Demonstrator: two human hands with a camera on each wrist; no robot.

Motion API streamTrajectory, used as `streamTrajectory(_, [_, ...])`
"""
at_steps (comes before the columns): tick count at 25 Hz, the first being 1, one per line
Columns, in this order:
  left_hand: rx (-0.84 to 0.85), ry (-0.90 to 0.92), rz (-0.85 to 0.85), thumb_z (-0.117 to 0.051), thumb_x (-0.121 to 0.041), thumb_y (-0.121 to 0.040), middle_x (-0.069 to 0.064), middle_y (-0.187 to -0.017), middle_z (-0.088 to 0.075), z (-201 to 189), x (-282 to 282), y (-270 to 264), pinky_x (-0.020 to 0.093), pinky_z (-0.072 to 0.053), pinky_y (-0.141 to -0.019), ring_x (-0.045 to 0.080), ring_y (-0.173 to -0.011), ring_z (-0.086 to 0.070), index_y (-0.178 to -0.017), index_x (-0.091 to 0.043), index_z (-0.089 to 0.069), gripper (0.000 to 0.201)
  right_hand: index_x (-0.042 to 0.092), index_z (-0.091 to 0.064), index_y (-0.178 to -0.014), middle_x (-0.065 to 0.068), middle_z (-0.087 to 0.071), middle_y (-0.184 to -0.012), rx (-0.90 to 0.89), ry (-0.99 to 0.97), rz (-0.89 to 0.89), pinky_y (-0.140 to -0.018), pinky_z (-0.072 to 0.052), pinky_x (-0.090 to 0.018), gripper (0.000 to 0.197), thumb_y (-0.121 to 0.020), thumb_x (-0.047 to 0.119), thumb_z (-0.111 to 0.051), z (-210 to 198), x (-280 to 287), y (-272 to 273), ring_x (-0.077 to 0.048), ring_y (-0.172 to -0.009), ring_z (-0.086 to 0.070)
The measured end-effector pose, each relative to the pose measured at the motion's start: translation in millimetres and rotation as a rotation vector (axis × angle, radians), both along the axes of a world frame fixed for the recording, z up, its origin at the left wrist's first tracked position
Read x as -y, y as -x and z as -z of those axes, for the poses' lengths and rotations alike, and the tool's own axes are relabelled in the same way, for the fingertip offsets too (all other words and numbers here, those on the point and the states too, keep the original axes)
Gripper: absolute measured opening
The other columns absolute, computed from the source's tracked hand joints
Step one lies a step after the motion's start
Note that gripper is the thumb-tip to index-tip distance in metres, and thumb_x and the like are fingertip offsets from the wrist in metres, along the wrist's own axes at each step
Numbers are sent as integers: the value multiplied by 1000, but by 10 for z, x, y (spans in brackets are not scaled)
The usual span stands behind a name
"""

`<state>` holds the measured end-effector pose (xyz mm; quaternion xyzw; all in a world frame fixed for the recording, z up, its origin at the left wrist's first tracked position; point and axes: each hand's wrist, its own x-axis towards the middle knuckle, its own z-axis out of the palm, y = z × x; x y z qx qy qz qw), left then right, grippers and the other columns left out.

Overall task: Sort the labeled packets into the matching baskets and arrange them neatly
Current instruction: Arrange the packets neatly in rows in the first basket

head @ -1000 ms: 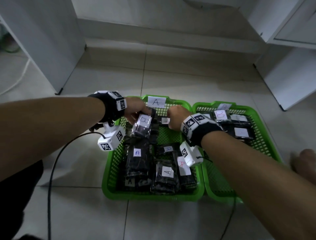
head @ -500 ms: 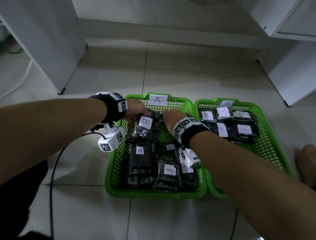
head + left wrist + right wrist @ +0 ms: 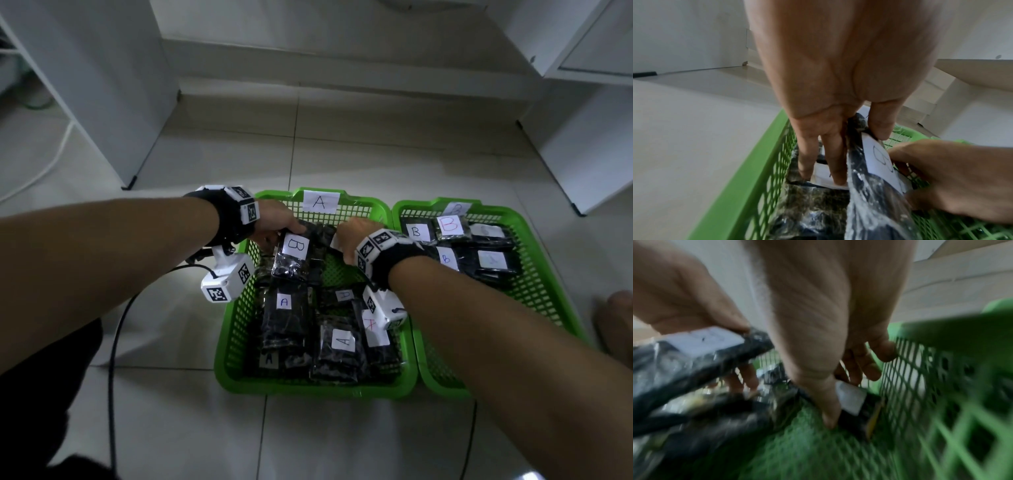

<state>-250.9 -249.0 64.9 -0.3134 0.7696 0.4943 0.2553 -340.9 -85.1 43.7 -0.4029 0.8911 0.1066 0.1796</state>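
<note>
Baskets: two green plastic baskets with lattice walls, side by side and touching on the tiled floor; the A basket (image 3: 359, 390) at 9 o'clock of the B basket (image 3: 534, 236)
Basket tags: one white paper slip on each far rim, the left one (image 3: 321, 202) reading A, the right one blurred
Packets: flat, dark, in glossy crinkled clear wrap, each with a small white paper label
A basket count: four labels read A or look like it; some packets overlap, so no full count
B basket count: three labels read B, two more too faint to read
B packet (image 3: 293, 253): tilted up over the far end of the A basket, at 12 o'clock of the flat A packet (image 3: 284, 308)
Left hand (image 3: 274, 222): thumb and fingers clamped on the top edge of the B packet; two fingers (image 3: 836, 162) press a packet beneath
Right hand (image 3: 352, 236): fingers curled round the edge of a labeled packet (image 3: 849, 395) by the basket wall; picture blurred
Wrists: black straps carrying white blocks with square black-and-white markers
</note>
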Motion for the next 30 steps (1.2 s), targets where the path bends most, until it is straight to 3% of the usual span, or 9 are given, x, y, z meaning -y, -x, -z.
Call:
streamTrajectory(4, [-15,-1,33,-59,-26,-96,7,-81,-71,-69,7,-33,41,-58,-73,25,-69,-65,-107,-3,-64,26,15,-60,-73,1,-57,-68,-51,120,34,-54,-40,-24,34,-72,43,-79,-347,-57,8,-22,-66,-61])
streamTrajectory(8, [-131,49,-26,-58,-26,-94,16,-97,-72,-224,90,-117,42,-58,-74,30,-79,-69,-107,-5,-64,25,13,-65,-66,-3,-64,-63,161,48,171,-51,-43,-24,37,-69,45,-83,-718,-194,-57,-19,-55,-58])
streamTrajectory(10, [-186,124,-48,-61,-29,-91,13,-94,-71,-306,102,-187,36,-56,-70,28,-78,-68,-102,-10,-64,22,8,-71,-70,-4,-68,-57,302,5,163,-52,-44,-25,38,-71,44,-84,-722,-264,-205,-19,-52,-58])
streamTrajectory(14, [-144,186,15,-64,-34,-86,15,-102,-72,-329,43,-229,44,-54,-89,32,-91,-69,-105,-7,-65,33,6,-74,-92,-7,-76,-78,426,179,100,-59,-49,-25,40,-79,42,-82,-413,-379,-629,-17,-65,-67])
streamTrajectory(17, [-96,191,80,-61,-28,-90,9,-92,-67,-298,-125,-167,34,-54,-75,23,-78,-65,-92,-14,-62,14,2,-68,-110,-12,-74,-96,657,258,182,-60,-52,-24,42,-84,33,-80,-380,-522,-818,-18,-66,-70])
streamTrajectory(21, [26,145,197,-55,-10,-91,7,-66,-63,-216,-304,-142,32,-55,-58,21,-58,-62,-78,-8,-57,13,14,-61,-120,5,-65,-113,591,68,25,-82,-50,-28,71,-68,56,-86,-487,-737,-823,-17,-100,-64])
streamTrajectory(24, [74,256,306,-55,-14,-91,13,-81,-62,-158,-289,-172,37,-58,-63,29,-71,-62,-88,-4,-59,12,15,-52,-135,7,-61,-125,578,-29,-25,-99,-49,-32,100,-55,61,-90,-457,-842,-901,-16,-114,-59])
streamTrajectory(28, [84,530,552,-62,-25,-90,11,-112,-61,-173,-270,-214,37,-57,-74,28,-97,-61,-116,-11,-61,30,9,-68,-94,-4,-76,-89,727,130,56,-82,-60,-43,54,-59,40,-95,-479,-873,-773,-29,-85,-73])
streamTrajectory(30, [108,687,711,-59,-33,-91,8,-120,-62,-150,-306,-235,38,-52,-90,26,-105,-59,-119,-14,-63,34,3,-70,-98,-12,-78,-94,898,147,193,-89,-58,-52,38,-71,21,-90,-575,-895,-636,-39,-94,-73])
